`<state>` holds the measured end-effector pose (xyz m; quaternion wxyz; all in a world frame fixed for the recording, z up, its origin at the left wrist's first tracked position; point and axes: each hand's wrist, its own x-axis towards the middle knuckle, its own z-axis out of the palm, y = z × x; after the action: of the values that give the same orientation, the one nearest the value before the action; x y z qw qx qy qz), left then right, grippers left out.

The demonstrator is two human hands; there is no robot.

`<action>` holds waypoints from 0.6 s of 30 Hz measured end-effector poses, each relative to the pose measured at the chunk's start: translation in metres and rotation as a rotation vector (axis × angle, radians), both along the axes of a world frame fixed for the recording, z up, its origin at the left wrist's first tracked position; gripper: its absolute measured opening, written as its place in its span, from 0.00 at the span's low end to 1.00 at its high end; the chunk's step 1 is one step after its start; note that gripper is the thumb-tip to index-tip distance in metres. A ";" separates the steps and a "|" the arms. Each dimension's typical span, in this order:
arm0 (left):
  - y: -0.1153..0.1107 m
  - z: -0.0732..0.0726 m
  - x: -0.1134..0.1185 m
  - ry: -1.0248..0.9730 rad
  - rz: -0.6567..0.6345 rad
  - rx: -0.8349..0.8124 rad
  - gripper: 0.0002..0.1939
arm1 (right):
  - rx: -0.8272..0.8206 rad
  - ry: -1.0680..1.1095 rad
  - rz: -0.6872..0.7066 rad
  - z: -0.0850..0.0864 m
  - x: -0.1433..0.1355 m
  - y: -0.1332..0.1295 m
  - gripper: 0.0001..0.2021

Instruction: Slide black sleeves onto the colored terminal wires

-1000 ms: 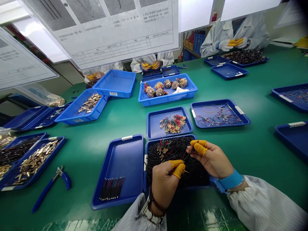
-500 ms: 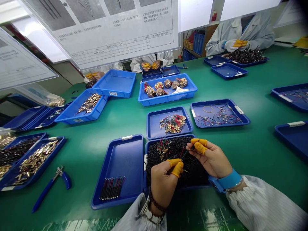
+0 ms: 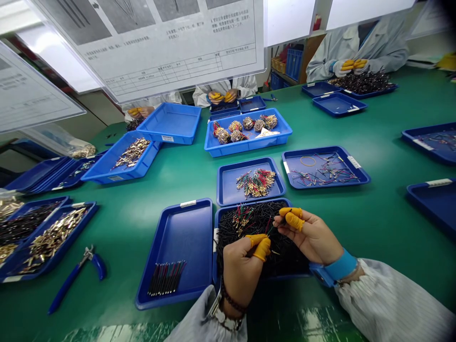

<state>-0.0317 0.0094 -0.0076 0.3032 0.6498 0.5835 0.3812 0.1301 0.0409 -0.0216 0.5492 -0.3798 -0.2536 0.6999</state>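
Note:
My left hand (image 3: 242, 266), with yellow finger cots, pinches a thin wire lead (image 3: 270, 230) with red and green strands; a gold tip sticks out below the fingers. My right hand (image 3: 315, 236), also in yellow cots, is closed at the upper ends of the wires on a small black tube (image 3: 283, 220), mostly hidden by the fingers. Both hands hover over a blue tray (image 3: 215, 266) full of short black tubes (image 3: 263, 211). Some loose wire leads with gold ends (image 3: 242, 219) lie on those tubes.
Left of the hands, a blue tray (image 3: 188, 237) holds a row of black-sleeved leads (image 3: 166, 279). Blue-handled pliers (image 3: 73, 280) lie further left. Ahead stand trays of bundled leads (image 3: 256, 183) and loose wires (image 3: 320, 171). Co-workers' hands (image 3: 223, 97) are across the table.
My right hand has shifted slightly left, towards my left hand, with the black tube at the wire ends. My left hand has barely moved.

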 end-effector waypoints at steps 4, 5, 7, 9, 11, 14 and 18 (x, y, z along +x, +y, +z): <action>-0.001 0.000 0.001 0.026 0.003 0.021 0.06 | 0.079 -0.096 0.045 -0.003 -0.003 -0.003 0.09; -0.001 0.000 0.001 0.032 0.005 0.029 0.05 | 0.099 -0.142 0.080 -0.003 -0.003 -0.003 0.09; -0.001 0.000 0.001 0.035 0.012 0.042 0.05 | 0.127 -0.221 0.139 -0.004 -0.001 -0.003 0.10; -0.001 -0.001 0.001 0.032 0.015 0.045 0.06 | 0.133 -0.245 0.115 -0.004 0.003 -0.001 0.10; -0.002 -0.001 0.000 0.046 -0.007 0.046 0.06 | 0.129 -0.214 0.019 -0.002 0.008 0.001 0.09; -0.002 -0.003 0.001 0.089 -0.062 0.058 0.06 | 0.128 -0.141 -0.077 0.002 0.010 0.003 0.09; -0.002 -0.003 0.002 0.136 -0.101 0.078 0.06 | 0.124 -0.088 -0.076 0.006 0.007 0.002 0.10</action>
<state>-0.0299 0.0072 -0.0110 0.2563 0.7140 0.5539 0.3429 0.1375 0.0426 -0.0159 0.5862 -0.3848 -0.3056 0.6441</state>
